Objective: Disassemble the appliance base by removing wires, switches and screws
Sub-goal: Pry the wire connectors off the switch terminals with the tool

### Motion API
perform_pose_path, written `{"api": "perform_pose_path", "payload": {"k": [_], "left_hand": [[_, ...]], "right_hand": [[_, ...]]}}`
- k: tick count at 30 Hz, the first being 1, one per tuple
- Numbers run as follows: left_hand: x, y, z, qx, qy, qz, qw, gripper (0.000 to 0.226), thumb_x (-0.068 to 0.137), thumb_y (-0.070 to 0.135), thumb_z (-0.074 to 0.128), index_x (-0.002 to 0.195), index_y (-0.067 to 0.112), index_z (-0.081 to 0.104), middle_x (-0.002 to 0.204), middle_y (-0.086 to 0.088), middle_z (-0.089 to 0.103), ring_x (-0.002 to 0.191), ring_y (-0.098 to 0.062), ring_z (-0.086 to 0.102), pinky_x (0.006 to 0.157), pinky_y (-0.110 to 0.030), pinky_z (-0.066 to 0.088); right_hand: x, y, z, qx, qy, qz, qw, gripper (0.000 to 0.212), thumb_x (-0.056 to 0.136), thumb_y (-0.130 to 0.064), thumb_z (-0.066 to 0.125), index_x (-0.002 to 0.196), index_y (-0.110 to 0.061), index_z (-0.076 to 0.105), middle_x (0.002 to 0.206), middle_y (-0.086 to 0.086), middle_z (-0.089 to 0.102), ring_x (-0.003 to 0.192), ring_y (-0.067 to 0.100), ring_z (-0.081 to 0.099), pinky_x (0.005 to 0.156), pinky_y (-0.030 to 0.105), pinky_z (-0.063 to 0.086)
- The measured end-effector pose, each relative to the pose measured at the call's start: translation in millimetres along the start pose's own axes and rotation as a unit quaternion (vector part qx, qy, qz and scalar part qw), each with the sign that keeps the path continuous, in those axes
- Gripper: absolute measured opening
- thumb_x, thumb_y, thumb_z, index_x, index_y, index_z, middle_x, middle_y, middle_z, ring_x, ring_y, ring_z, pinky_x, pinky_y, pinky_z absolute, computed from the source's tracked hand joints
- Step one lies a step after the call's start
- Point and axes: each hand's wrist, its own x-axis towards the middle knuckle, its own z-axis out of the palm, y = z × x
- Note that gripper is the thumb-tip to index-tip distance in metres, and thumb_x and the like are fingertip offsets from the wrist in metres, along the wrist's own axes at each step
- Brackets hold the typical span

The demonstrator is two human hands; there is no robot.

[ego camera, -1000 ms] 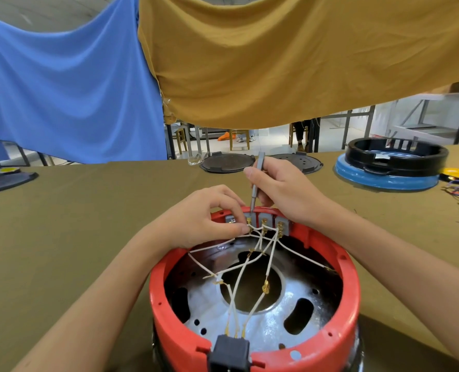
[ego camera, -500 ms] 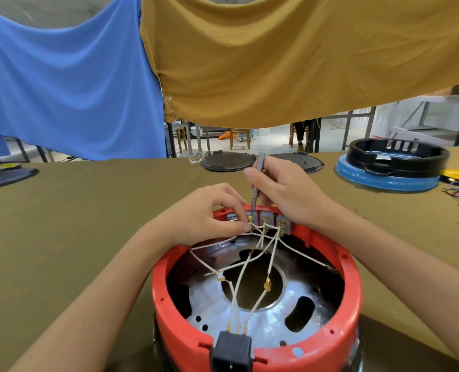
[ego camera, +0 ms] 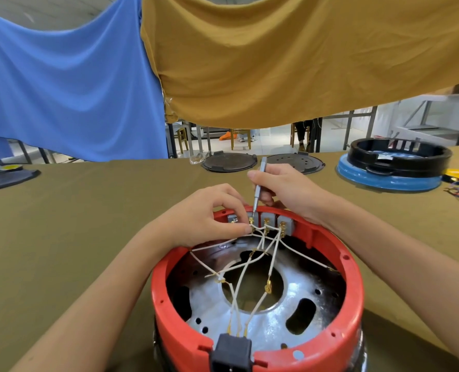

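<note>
At lower centre of the frame, the round red plastic appliance base (ego camera: 258, 304) sits on the olive cloth-covered counter (ego camera: 62, 224), its near edge cut off. Your left hand (ego camera: 204, 218) pinches thin white wires (ego camera: 250, 267) at the grey switches (ego camera: 274, 220) on the far rim; its fingertips hide one switch. Your right hand (ego camera: 284, 189) holds a slim metal screwdriver (ego camera: 258, 183) in a closed grip, tip at a terminal.
</note>
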Motion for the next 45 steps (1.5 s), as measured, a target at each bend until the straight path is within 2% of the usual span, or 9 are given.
{"api": "perform_pose_path", "payload": {"k": [8,12,19,24,26,29,33,38,45], "left_hand": [[0,-1,0,-0.007,0.002,0.000,1.000,0.005,0.083,0.039,0.078,0.079,0.038,0.075,0.115,0.021,0.060,0.112,0.002,0.055,0.098,-0.023,0.039],[1,0,0,-0.008,0.002,-0.003,1.000,0.005,0.083,0.040,0.077,0.079,0.037,0.075,0.115,0.021,0.060,0.113,0.003,0.055,0.100,-0.024,0.039],[0,1,0,-0.007,-0.004,-0.008,1.000,0.006,0.084,0.041,0.077,0.080,0.037,0.075,0.116,0.018,0.059,0.111,0.001,0.056,0.100,-0.027,0.040],[0,0,0,-0.014,-0.010,-0.003,1.000,0.005,0.084,0.041,0.077,0.080,0.039,0.074,0.116,0.020,0.058,0.112,-0.001,0.056,0.100,-0.029,0.041],[0,-1,1,-0.018,-0.009,0.000,1.000,0.006,0.081,0.044,0.076,0.080,0.038,0.075,0.116,0.019,0.058,0.114,-0.002,0.056,0.102,-0.031,0.042],[1,-1,1,-0.024,-0.005,0.002,1.000,0.010,0.079,0.048,0.074,0.080,0.038,0.075,0.115,0.020,0.058,0.114,-0.001,0.056,0.100,-0.030,0.042],[0,-1,0,-0.020,-0.012,0.002,1.000,0.006,0.083,0.043,0.077,0.080,0.038,0.075,0.116,0.023,0.059,0.112,0.002,0.056,0.097,-0.027,0.041],[0,1,0,-0.023,-0.010,-0.002,1.000,0.005,0.084,0.038,0.078,0.079,0.037,0.075,0.115,0.023,0.059,0.113,0.001,0.056,0.097,-0.026,0.041],[-1,2,-1,-0.016,-0.009,-0.003,1.000,0.005,0.083,0.039,0.078,0.079,0.037,0.075,0.116,0.022,0.059,0.112,0.003,0.055,0.099,-0.024,0.039]], "right_hand": [[-10,-3,2,-0.061,0.044,-0.114,0.991,0.027,0.103,-0.032,0.051,0.083,-0.015,0.058,0.058,-0.008,0.055,0.056,0.012,0.051,0.058,0.028,0.046],[-11,-5,2,-0.064,0.035,-0.125,0.990,0.026,0.103,-0.032,0.052,0.083,-0.016,0.058,0.062,-0.003,0.054,0.057,0.012,0.050,0.057,0.025,0.045],[-1,1,0,-0.016,0.003,-0.019,1.000,0.028,0.104,-0.036,0.050,0.083,-0.016,0.054,0.057,-0.005,0.045,0.055,0.012,0.039,0.056,0.022,0.037],[2,3,0,0.050,-0.031,0.024,0.998,0.029,0.105,-0.029,0.048,0.080,-0.015,0.052,0.056,-0.007,0.040,0.052,0.009,0.036,0.053,0.016,0.037],[0,3,-1,0.043,-0.035,0.031,0.998,0.031,0.105,-0.032,0.048,0.079,-0.015,0.053,0.055,-0.007,0.041,0.050,0.008,0.037,0.053,0.015,0.038],[-6,1,1,-0.042,-0.011,-0.021,0.999,0.033,0.103,-0.038,0.050,0.082,-0.013,0.057,0.055,-0.008,0.046,0.051,0.011,0.041,0.053,0.016,0.040],[-11,-1,2,0.045,0.046,-0.069,0.995,0.032,0.104,-0.032,0.051,0.078,-0.013,0.058,0.055,-0.005,0.050,0.056,0.017,0.047,0.065,0.037,0.047],[-13,-3,3,-0.043,0.034,-0.112,0.992,0.030,0.103,-0.032,0.051,0.081,-0.014,0.059,0.061,-0.004,0.057,0.057,0.011,0.054,0.066,0.037,0.054],[-13,-5,3,-0.065,0.050,-0.119,0.989,0.030,0.103,-0.031,0.052,0.086,-0.008,0.060,0.065,-0.004,0.058,0.058,0.008,0.056,0.067,0.038,0.055]]}}
